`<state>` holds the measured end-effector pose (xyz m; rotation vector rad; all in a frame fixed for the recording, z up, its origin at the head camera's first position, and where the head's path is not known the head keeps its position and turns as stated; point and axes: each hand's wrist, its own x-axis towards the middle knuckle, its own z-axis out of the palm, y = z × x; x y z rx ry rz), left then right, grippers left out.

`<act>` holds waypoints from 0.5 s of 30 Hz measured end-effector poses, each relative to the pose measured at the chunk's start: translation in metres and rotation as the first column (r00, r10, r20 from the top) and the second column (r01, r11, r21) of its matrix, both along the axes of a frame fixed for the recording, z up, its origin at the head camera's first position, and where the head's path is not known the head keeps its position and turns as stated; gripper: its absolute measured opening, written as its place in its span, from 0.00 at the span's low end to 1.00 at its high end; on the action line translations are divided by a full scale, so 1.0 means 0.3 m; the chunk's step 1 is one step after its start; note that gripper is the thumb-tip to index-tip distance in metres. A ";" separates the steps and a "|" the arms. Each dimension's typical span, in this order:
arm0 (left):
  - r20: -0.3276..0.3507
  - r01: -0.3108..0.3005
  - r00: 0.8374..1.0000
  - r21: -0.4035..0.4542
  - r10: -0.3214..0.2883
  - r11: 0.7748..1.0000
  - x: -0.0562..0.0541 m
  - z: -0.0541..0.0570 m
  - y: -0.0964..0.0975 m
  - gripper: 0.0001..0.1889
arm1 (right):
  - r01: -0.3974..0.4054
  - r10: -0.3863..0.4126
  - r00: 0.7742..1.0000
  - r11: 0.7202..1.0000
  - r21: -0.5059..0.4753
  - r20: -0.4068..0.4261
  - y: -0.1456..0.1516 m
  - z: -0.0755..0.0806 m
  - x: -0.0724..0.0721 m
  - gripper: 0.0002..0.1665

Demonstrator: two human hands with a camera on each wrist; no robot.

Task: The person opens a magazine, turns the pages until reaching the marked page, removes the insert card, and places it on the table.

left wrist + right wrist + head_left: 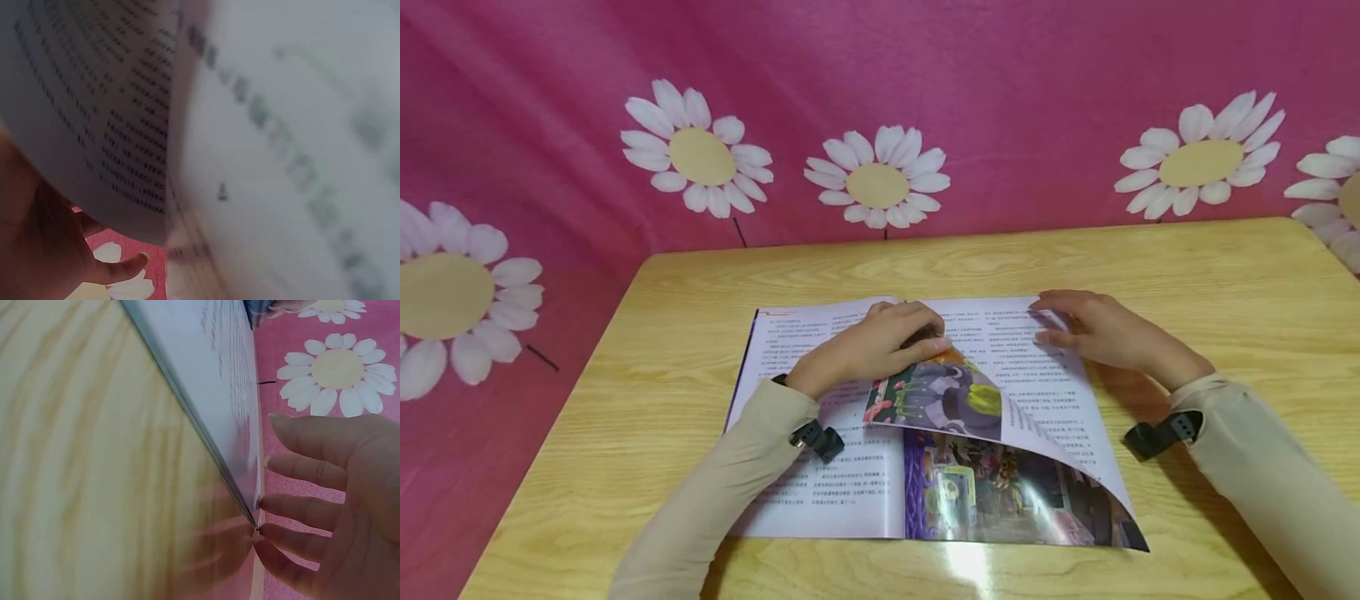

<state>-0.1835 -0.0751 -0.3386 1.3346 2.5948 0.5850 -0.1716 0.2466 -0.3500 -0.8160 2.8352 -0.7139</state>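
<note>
An open magazine (820, 492) with printed text lies on the table. My left hand (887, 337) holds one of its right-hand pages (955, 396) near the upper part, and that page is lifted and folded over to the left, showing a colourful picture. In the left wrist view the page (94, 125) curves up beside the left hand (44, 244). At the magazine's right edge is my right hand (1108, 333), its fingers spread and extended. From the right wrist view, the lower fingertips (265, 528) are right at the magazine's corner.
The light wooden table (625, 417) extends around the magazine on all sides. Behind it hangs a pink cloth (1000, 83) with large white daisies. Each wrist wears a black strap (1165, 433) over a beige sleeve (1255, 467).
</note>
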 end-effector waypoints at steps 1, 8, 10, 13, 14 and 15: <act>-0.002 -0.001 1.000 -0.018 0.001 1.000 0.005 0.000 -0.003 0.19 | 0.003 -0.003 1.000 1.000 0.002 0.004 0.000 -0.001 0.001 0.26; -0.017 0.011 1.000 -0.107 -0.013 0.994 0.032 -0.005 -0.023 0.23 | 0.008 -0.009 1.000 1.000 0.011 0.019 -0.003 -0.007 -0.001 0.28; -0.021 0.020 1.000 -0.125 -0.023 0.992 0.035 -0.004 -0.029 0.24 | 0.016 -0.016 0.999 1.000 0.014 0.031 -0.003 -0.007 -0.001 0.28; -0.035 0.036 0.999 -0.132 -0.041 0.991 0.038 0.000 -0.036 0.21 | 0.026 -0.027 0.998 1.000 0.012 0.050 -0.004 -0.006 0.001 0.29; -0.042 0.040 0.998 -0.131 -0.046 0.991 0.038 0.002 -0.037 0.20 | 0.028 -0.028 0.998 1.000 0.011 0.053 -0.004 -0.006 0.000 0.29; -0.046 0.043 0.998 -0.128 -0.049 0.991 0.038 0.003 -0.039 0.18 | 0.028 -0.028 0.998 1.000 0.008 0.055 -0.004 -0.006 0.000 0.29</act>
